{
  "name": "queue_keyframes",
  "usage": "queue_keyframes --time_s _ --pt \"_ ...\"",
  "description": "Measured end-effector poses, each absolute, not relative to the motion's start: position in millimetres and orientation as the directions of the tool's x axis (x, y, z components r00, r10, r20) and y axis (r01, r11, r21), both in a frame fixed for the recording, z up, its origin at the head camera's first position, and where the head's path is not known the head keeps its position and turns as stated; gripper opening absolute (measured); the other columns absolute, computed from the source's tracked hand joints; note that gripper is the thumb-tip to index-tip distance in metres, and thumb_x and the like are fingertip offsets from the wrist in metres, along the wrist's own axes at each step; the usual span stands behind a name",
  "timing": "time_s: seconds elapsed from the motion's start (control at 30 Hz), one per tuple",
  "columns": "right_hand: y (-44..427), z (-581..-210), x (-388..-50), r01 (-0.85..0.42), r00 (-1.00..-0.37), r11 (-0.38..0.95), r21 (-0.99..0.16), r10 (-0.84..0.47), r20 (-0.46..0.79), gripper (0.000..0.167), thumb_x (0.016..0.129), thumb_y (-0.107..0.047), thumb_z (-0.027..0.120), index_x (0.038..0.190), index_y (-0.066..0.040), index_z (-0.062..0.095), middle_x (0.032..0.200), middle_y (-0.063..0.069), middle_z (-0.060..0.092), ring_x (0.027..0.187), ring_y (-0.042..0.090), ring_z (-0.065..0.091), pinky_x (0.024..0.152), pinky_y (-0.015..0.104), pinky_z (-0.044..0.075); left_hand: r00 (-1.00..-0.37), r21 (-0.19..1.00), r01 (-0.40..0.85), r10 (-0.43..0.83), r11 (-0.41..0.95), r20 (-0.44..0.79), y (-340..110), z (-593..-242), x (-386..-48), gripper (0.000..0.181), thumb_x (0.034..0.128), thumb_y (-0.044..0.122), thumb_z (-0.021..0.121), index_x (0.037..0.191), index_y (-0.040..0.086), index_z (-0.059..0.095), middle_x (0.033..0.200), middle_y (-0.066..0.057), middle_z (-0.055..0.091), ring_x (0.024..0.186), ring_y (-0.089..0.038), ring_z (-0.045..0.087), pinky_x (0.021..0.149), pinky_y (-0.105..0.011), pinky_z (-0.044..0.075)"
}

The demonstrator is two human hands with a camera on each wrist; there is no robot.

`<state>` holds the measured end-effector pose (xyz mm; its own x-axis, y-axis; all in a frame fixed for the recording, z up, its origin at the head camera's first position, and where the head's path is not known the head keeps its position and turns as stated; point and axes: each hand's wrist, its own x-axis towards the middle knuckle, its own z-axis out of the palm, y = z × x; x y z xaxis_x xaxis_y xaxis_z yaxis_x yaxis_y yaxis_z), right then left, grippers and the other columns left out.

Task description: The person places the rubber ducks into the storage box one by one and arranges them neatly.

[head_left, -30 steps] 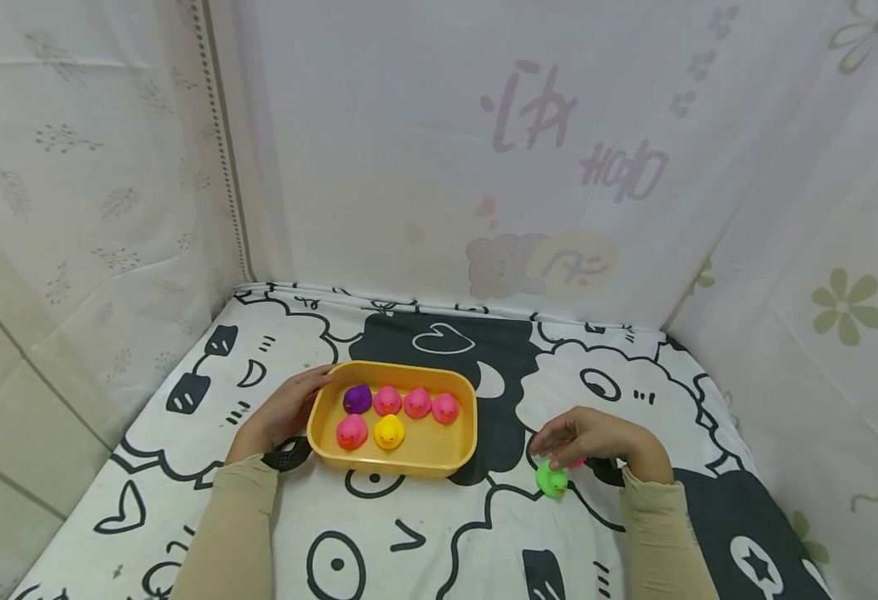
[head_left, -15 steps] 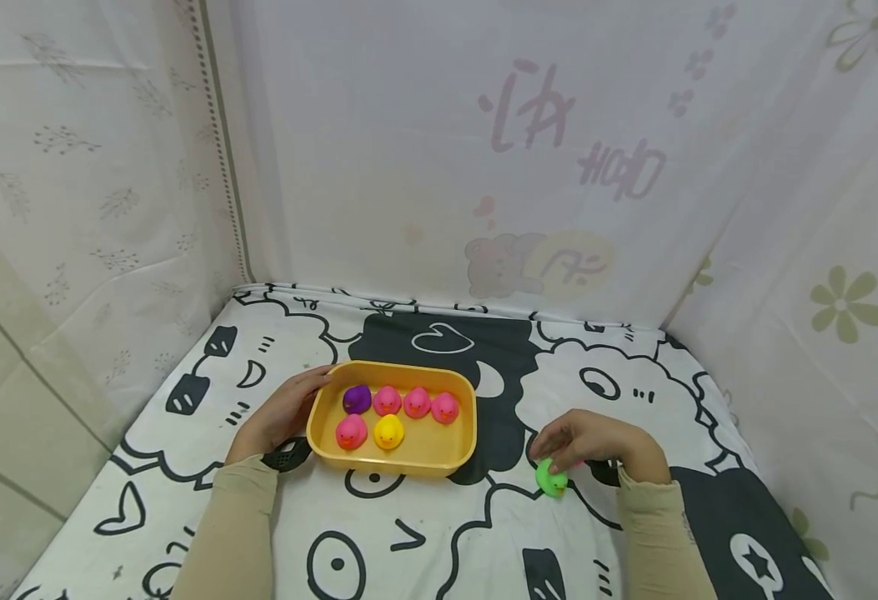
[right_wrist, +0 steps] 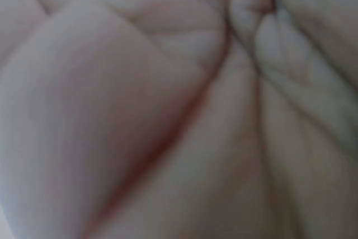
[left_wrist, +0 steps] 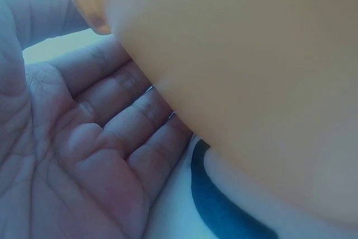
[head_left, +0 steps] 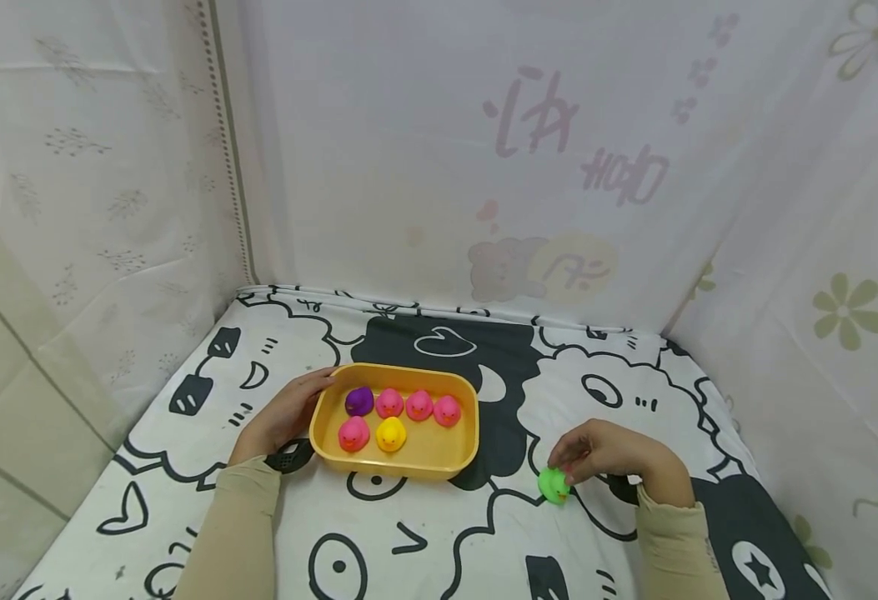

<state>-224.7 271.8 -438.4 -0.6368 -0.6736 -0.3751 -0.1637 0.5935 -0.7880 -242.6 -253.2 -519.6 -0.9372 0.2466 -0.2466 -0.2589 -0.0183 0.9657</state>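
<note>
My left hand (head_left: 283,415) holds the left end of a yellow plastic tray (head_left: 449,460). In the left wrist view, its fingers (left_wrist: 120,90) run up to the tray's wall (left_wrist: 240,82), where their tips are hidden. Inside the tray sit a purple toy duck (head_left: 359,401), a yellow one (head_left: 391,434) and several pink ones (head_left: 353,433). On the cloth to the right, my right hand (head_left: 607,450) curls its fingers around a pink duck, now almost wholly hidden. A green toy duck (head_left: 554,485) lies against the thumb. The right wrist view is filled by my blurred palm (right_wrist: 184,110).
A white cloth with black cartoon drawings (head_left: 378,550) covers the table. Pale printed curtains (head_left: 408,167) hang at the back and both sides. Black straps (head_left: 291,456) circle the wrists.
My right hand has shifted slightly right and down, its fingers drawing in around the pink duck, which showed beside the green one earlier. My left hand and the tray stay in place.
</note>
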Motion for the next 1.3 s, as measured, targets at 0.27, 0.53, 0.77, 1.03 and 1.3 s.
queue_keyframes --time_s 0.27,0.53,0.77,1.03,1.3 --pt "259 -422 -224 -0.176 -0.638 0.656 -0.734 -0.644 -0.423 0.022 0.083 -0.001 0.078 0.104 -0.002 0.074 0.099 0.01 0.074 0.09 0.024 0.068 0.074 0.03 0.058 -0.939 0.965 -0.261 0.237 -0.025 -0.248 -256 -521 -242 0.067 0.1021 0.044 0.054 0.156 0.009 0.035 0.157 -0.017 0.038 0.14 -0.034 0.041 0.103 -0.033 0.049" --pt "272 -447 -200 -0.344 -0.697 0.651 -0.677 -0.66 -0.28 0.026 0.084 -0.015 0.081 0.11 -0.015 0.075 0.107 -0.005 0.07 0.1 0.018 0.067 0.084 0.03 0.057 -0.939 0.967 -0.254 0.247 -0.027 -0.24 -253 -523 -243 0.067 0.1015 0.045 0.055 0.155 0.009 0.037 0.156 -0.016 0.039 0.142 -0.035 0.039 0.104 -0.032 0.047" --pt "288 -474 -188 -0.387 -0.755 0.613 -0.689 -0.639 -0.144 0.027 0.089 -0.028 0.078 0.115 -0.022 0.074 0.111 -0.009 0.07 0.101 0.01 0.068 0.086 0.026 0.057 -0.938 0.965 -0.261 0.241 -0.025 -0.248 -251 -522 -242 0.066 0.102 0.044 0.054 0.156 0.009 0.036 0.156 -0.017 0.039 0.142 -0.036 0.039 0.105 -0.035 0.047" --pt "293 -483 -186 -0.423 -0.751 0.494 -0.759 -0.66 -0.011 0.03 0.089 -0.025 0.078 0.116 -0.015 0.074 0.112 0.001 0.072 0.099 0.013 0.069 0.084 0.028 0.059 -0.937 0.965 -0.263 0.244 -0.022 -0.25 -251 -520 -242 0.067 0.1018 0.045 0.055 0.156 0.01 0.036 0.156 -0.017 0.039 0.14 -0.035 0.041 0.104 -0.035 0.048" --pt "287 -479 -190 -0.453 -0.754 0.482 -0.75 -0.656 0.033 0.03 0.089 -0.026 0.077 0.116 -0.015 0.074 0.109 -0.001 0.072 0.091 0.01 0.068 0.078 0.027 0.059 -0.938 0.963 -0.269 0.233 -0.021 -0.257 -250 -519 -242 0.066 0.1017 0.044 0.055 0.155 0.009 0.037 0.155 -0.017 0.04 0.139 -0.035 0.043 0.103 -0.035 0.049"
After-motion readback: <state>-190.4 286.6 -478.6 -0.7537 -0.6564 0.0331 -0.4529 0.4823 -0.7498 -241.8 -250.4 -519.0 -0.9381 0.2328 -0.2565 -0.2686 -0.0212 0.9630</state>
